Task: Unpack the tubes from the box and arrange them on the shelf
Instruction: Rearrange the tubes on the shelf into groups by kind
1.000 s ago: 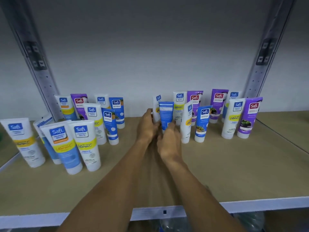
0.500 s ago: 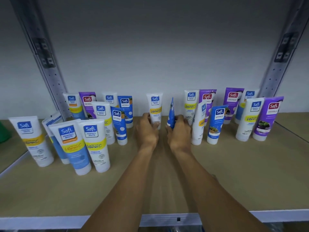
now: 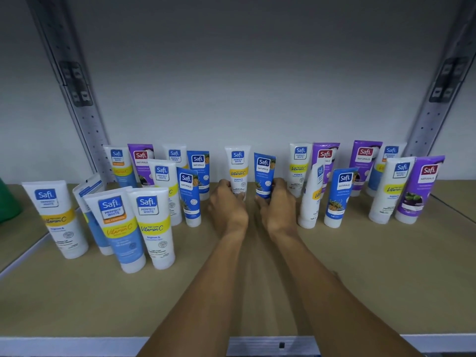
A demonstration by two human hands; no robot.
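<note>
Both my hands reach to the back middle of the wooden shelf (image 3: 257,292). My left hand (image 3: 226,204) grips the lower part of a white Vitamin C tube (image 3: 238,166), which stands upright on its cap. My right hand (image 3: 277,204) grips the bottom of a blue Naturals tube (image 3: 264,171), label facing me, just right of the white one. The caps of both tubes are hidden by my fingers. Several white, blue and purple tubes stand in a left group (image 3: 152,228) and a right group (image 3: 337,197). No box is in view.
Perforated metal uprights rise at the back left (image 3: 77,99) and back right (image 3: 438,99) against a grey wall. A green object (image 3: 7,202) shows at the far left edge. The shelf's white front edge (image 3: 77,343) runs along the bottom.
The blue tube in my right hand has turned from edge-on to label facing me. The white tube stays upright in my left hand. The camera has moved closer.
</note>
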